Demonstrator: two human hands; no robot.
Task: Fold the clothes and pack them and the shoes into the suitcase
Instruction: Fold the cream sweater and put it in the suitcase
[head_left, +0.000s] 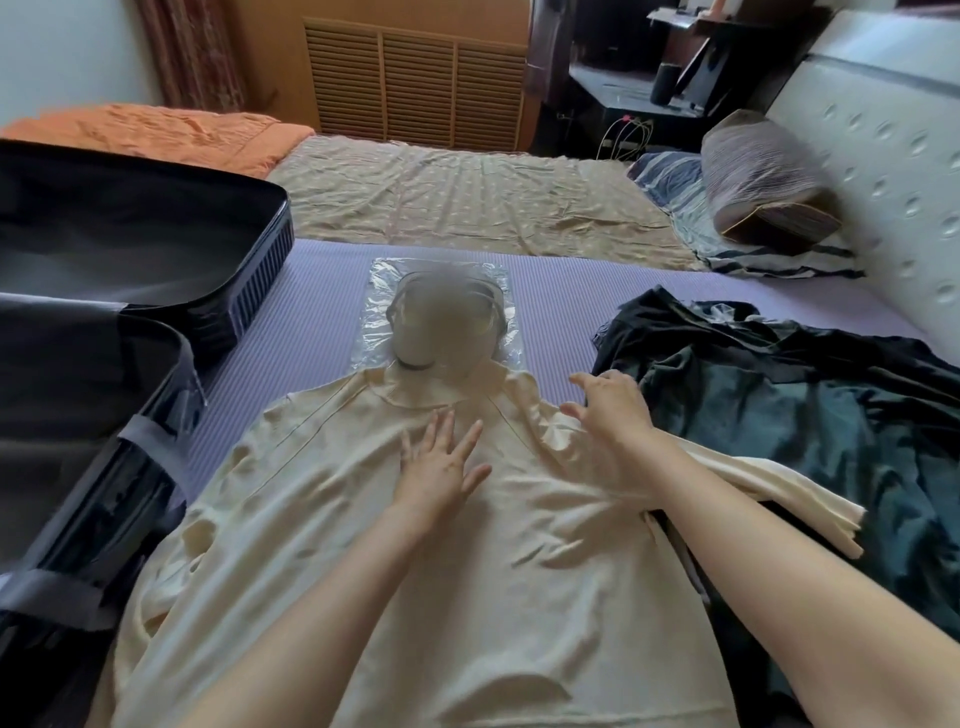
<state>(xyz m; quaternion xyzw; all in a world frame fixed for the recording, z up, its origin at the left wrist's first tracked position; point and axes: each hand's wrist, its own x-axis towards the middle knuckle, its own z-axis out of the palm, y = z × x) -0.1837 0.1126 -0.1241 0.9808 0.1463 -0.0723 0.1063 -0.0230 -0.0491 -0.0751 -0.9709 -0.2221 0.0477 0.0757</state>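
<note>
A cream shirt (415, 571) lies spread flat on the purple mat (322, 291), collar pointing away from me. My left hand (441, 462) rests flat on its chest with fingers straight and spread. My right hand (613, 405) hovers over the shirt's right shoulder, fingers loosely extended, holding nothing. The right sleeve (769, 493) lies stretched out over a dark green garment (831, 415) crumpled at the right. An open black suitcase (104, 322) sits at the left, its inside dark. Beyond the collar lies a clear plastic bag (441, 312) holding a blurred object.
The bed beyond the mat carries a beige sheet (467, 202), an orange blanket (156, 135) at the far left, and a pillow (763, 187) by the padded white headboard (893, 156) at the right. A dark desk (649, 98) stands behind the bed.
</note>
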